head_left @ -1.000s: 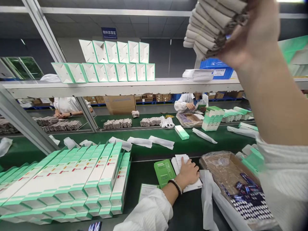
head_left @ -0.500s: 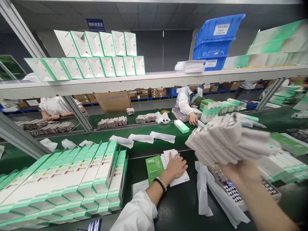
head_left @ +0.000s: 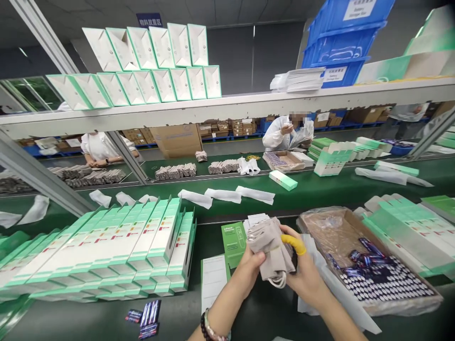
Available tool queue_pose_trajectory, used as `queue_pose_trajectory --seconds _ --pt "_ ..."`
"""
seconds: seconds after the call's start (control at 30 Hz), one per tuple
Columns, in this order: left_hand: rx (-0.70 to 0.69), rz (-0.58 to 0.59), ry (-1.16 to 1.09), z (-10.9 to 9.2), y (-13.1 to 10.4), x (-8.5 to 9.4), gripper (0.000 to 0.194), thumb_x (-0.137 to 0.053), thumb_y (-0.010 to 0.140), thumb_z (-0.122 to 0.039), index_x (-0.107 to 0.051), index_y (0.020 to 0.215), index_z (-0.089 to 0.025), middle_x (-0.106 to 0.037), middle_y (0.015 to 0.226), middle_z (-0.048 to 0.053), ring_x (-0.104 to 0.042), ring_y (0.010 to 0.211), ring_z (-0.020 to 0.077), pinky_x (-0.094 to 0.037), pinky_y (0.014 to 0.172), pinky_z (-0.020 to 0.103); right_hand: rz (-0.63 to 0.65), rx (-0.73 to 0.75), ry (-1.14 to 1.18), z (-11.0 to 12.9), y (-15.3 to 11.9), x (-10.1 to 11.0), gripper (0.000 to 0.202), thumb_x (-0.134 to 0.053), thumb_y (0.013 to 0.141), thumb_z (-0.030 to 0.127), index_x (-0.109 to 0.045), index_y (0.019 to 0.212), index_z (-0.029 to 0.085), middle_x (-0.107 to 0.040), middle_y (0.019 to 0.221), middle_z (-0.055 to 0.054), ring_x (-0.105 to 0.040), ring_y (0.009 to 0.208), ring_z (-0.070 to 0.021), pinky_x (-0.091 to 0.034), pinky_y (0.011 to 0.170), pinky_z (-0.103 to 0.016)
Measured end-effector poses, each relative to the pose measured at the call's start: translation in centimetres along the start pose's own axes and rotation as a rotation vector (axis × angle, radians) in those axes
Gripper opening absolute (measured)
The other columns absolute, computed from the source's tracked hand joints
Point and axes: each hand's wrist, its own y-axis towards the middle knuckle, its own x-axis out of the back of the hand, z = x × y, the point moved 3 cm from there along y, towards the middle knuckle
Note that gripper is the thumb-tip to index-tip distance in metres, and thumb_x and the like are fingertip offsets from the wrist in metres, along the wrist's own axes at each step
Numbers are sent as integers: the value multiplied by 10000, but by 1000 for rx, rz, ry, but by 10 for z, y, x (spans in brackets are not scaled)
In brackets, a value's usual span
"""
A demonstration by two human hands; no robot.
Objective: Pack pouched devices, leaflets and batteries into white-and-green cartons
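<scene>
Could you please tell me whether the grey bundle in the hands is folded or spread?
Folded: the grey bundle shows stacked layers, gathered compactly between the left hand and right hand.

Grey bundle [head_left: 272, 248], layers folded, between both hands [head_left: 306, 270].

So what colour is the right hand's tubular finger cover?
Yellow. The finger cover shows best in head view.

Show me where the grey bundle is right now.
In the head view, the grey bundle is held between the left hand and right hand, right of centre, just right of the green booklet.
</scene>
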Motion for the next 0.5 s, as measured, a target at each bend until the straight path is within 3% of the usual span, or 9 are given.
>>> queue_pose_trajectory --seconds 0.13,0.23,0.33,0.4,0.5 --pt "89 -141 -22 4 -15 23 680 -767 691 -459 -590 1291 -193 -637 1262 134 -503 1258 388 -321 1090 517 235 -15 -11 2 1 8 314 -641 844 350 -552 1128 253 -344 1444 -81 -330 1365 -292 -326 1112 -432" --pt "156 -45 21 11 -28 23 740 -811 669 -443 -562 1327 -215 -617 1294 126 -488 1283 359 -292 1117 505 316 -84 -24 12 2 12 113 -615 869 309 -569 911 216 -421 1325 -81 -416 1268 -264 -370 1055 -374" --pt "160 81 45 16 -39 12 889 -884 581 -386 -505 1374 -246 -589 1329 109 -465 1311 333 -275 1137 484 397 -132 13 26 -1 10 189 -677 823 266 -519 748 196 -459 1248 -62 -451 1205 -243 -390 1009 -315" --pt "155 64 26 20 -43 4 923 -889 541 -411 -513 1365 -234 -596 1310 120 -474 1299 352 -300 1124 492 377 -155 59 32 -5 5 215 -680 821 256 -497 725 194 -489 1188 -60 -482 1150 -233 -403 969 -295" --pt "226 -60 -21 27 -45 3 816 -807 569 -524 -590 1281 -188 -635 1234 147 -515 1250 389 -368 1076 508 169 -154 141 28 -12 -7 120 -614 873 284 -522 848 211 -528 1022 -54 -542 979 -200 -435 855 -283"
